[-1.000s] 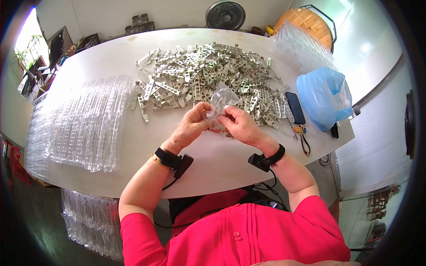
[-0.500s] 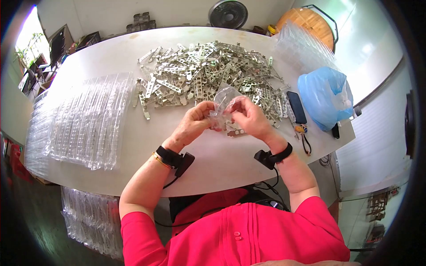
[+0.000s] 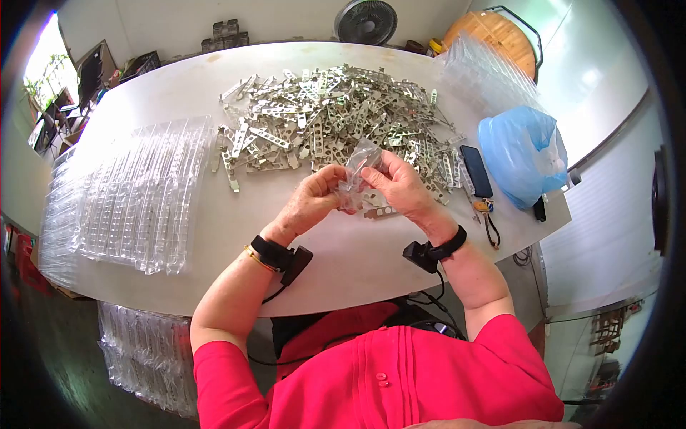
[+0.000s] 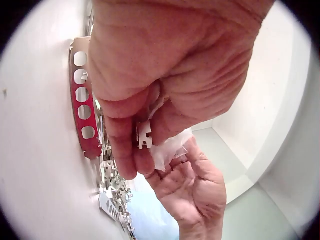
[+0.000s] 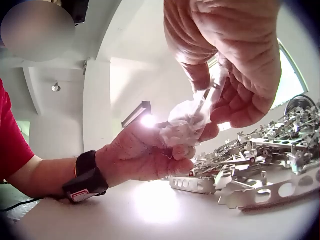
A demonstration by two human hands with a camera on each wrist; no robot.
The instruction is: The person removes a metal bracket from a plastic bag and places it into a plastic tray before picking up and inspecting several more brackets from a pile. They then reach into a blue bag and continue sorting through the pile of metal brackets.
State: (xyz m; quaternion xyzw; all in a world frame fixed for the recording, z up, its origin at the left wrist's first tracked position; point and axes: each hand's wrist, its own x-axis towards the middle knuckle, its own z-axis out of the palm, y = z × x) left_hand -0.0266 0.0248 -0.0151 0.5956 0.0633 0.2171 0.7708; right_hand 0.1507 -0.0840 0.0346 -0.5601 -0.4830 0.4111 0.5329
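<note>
In the head view, both hands meet over the near edge of a heap of metal brackets on the white table. The left hand grips the lower part of some clear plastic film, and the right hand pinches it from the other side, thumb uppermost. A loose bracket lies close by the right hand. The step looks like working at the film and whatever it encloses, well short of setting anything down.

From the left wrist, a small notched metal end pokes out between the left hand's curled fingers and thumb, with the film bunched beside it. How far the rest of the piece runs is hidden. The right hand is beyond, its fingertips at the film.

From the right wrist, the right hand's thumb and fingers close on the upper film, where a narrow strip of metal shows; the left hand clasps the crumpled lower part. I cannot tell whether that metal is inside the plastic or merely against it. The next move, I judge, calls for a steady left grip and light, separate right fingertips — thin film clings and bunches easily, and thin metal edges could snag it.
</note>
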